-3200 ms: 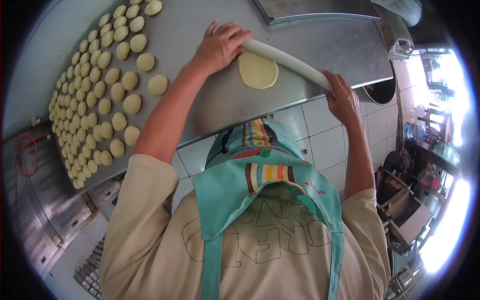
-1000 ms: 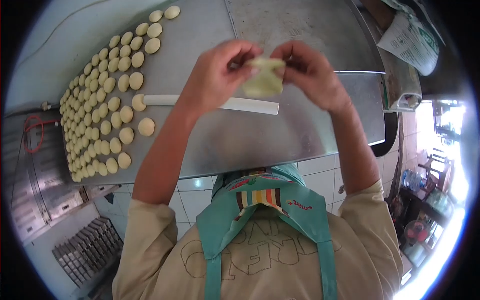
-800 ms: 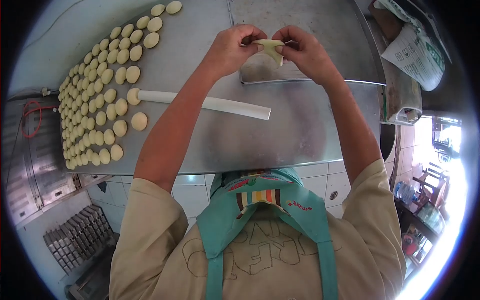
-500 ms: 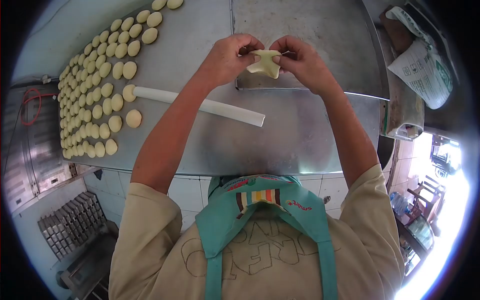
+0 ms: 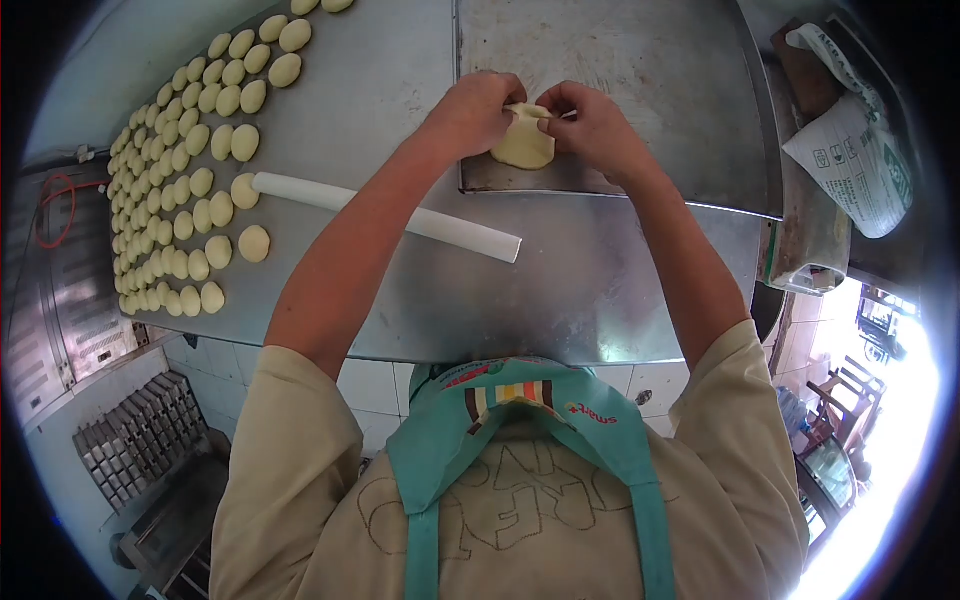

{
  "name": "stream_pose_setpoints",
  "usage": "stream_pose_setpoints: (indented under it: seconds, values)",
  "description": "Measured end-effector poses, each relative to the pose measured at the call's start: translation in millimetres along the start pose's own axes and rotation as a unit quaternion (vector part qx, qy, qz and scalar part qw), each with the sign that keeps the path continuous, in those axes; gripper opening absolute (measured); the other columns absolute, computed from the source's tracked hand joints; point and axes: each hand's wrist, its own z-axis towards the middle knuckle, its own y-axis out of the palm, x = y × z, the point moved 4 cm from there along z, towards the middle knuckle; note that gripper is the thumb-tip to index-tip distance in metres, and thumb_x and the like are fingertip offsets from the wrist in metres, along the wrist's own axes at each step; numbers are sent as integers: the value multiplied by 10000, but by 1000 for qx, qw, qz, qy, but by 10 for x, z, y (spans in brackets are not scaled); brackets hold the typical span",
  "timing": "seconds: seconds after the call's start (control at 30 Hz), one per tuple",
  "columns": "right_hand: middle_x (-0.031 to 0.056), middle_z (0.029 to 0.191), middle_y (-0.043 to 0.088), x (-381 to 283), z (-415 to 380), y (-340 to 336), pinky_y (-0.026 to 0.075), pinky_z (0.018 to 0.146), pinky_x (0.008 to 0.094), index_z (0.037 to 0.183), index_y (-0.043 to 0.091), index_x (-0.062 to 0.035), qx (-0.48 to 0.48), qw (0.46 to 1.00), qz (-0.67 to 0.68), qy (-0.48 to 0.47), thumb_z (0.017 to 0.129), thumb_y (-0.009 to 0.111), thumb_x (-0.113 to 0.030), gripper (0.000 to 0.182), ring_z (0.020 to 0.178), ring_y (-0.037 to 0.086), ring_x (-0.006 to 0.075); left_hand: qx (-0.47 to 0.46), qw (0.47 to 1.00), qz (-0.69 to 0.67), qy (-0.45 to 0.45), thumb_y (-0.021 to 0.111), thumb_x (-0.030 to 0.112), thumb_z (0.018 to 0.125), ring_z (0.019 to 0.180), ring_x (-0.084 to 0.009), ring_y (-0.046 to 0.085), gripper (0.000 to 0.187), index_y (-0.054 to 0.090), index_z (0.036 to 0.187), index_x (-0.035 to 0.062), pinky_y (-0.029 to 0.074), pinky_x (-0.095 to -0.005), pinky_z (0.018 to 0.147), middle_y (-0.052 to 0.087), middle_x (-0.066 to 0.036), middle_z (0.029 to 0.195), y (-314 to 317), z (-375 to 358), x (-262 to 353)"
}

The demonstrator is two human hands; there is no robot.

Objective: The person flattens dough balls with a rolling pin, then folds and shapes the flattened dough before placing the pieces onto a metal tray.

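Observation:
A flat piece of dough [image 5: 525, 148] hangs down over the metal baking tray [image 5: 620, 60], its upper edge pinched in both hands. My left hand [image 5: 483, 112] is closed on the dough's left side, with fingers curled behind it. On the right side, the thumb and fingers of my right hand [image 5: 592, 125] grip the upper edge. Below my left forearm a white pipe-like roller [image 5: 460, 233] lies slanted on the steel table [image 5: 590, 290]. Its far end touches or nearly touches a dough ball [image 5: 245, 190].
Rows of dough balls [image 5: 200, 182] cover the table's left part. A slightly flattened round [image 5: 254, 243] lies at their near end. At the right stands a printed white sack [image 5: 850, 165]. Metal moulds [image 5: 145, 435] are stacked at lower left.
Both hands have lowered the dough slightly toward the tray. Its lower part now hangs rounder and flatter, where before it was held folded. The view has shifted a little.

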Motion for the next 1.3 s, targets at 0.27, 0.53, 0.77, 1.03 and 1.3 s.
stream_pose_setpoints:
  seconds: [0.27,0.53,0.77,1.03,1.3]
  values:
    - [144,1146,727,-53,-137,-58,565,930,445,1194,728,-30,97,963,-224,-112,906,609,16,315,1047,703,339,62,994,72,55,620,14,942,1201,-344,667,433,645,1373,45,540,-412,1040,699,-173,1300,-35,-199,79]
    - [71,1188,712,-11,-460,42,566,938,422,1191,748,-97,-28,870,-413,-269,858,641,-23,357,1102,682,286,-14,950,243,195,690,292,981,1336,-258,581,328,704,1257,116,386,-461,1218,666,-66,1353,54,-710,57]
    - [16,1230,715,-71,-123,152,547,976,397,1196,753,-126,83,831,-452,-313,888,650,-130,325,1157,672,239,79,931,300,194,648,388,1006,1368,-243,559,382,699,1277,124,335,-483,1250,662,-44,1350,237,-511,-70]
    - [-6,1303,697,-65,-101,72,520,1027,425,1209,749,-155,109,825,-477,-283,905,636,-130,326,1232,642,220,110,926,316,175,617,404,1026,1416,-283,519,395,691,1295,125,286,-525,1267,629,-33,1412,186,-572,-63]
    - [-3,1354,679,8,-436,-86,504,1056,426,1190,763,-188,80,814,-506,-273,898,634,-72,339,1274,619,241,86,937,293,170,567,489,1042,1462,-274,480,488,678,1339,118,274,-531,1271,602,-38,1457,152,-764,-9]
